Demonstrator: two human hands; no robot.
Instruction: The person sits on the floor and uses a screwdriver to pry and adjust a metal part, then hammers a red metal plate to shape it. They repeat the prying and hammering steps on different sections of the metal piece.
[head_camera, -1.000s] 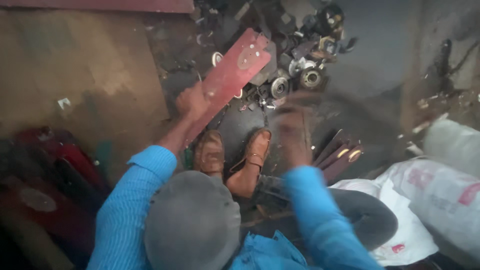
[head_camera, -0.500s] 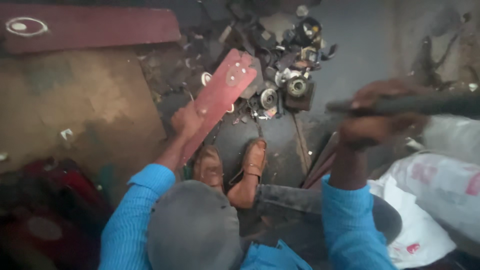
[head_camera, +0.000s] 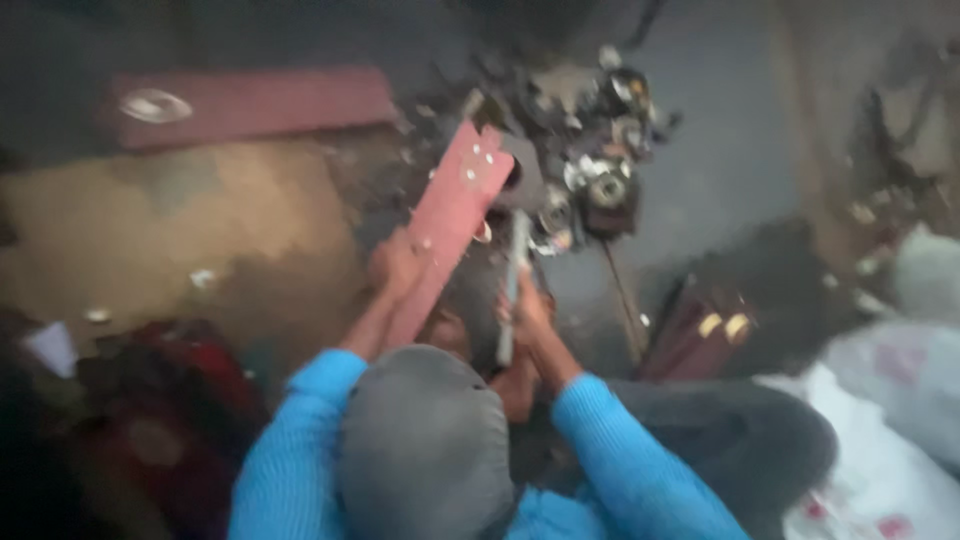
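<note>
The left hand (head_camera: 393, 265) is closed around the lower edge of a long red plate (head_camera: 447, 225), which slants from the hand up toward 1 o'clock, its top end reaching the scrap on the floor. Just right of it, the right hand (head_camera: 525, 312) is wrapped shut on the handle of a hammer (head_camera: 513, 262); the shaft runs almost straight to 12 o'clock and the dark head lies against the plate's upper end. The frame is blurred, so the exact contact cannot be told.

Half a second ago the right hand was raised far out at 3 o'clock with the hammer held level; now it has come down in front of the body, near the left hand. The plate has stayed gripped at about the same slant.

One plate and one hammer are in hand. At 1 o'clock from the hammer head lies one heap of metal parts (head_camera: 600, 180). A second red panel (head_camera: 260, 100) lies flat at 10 o'clock, and two brown shoes (head_camera: 510, 385) show partly beneath the hands.
</note>
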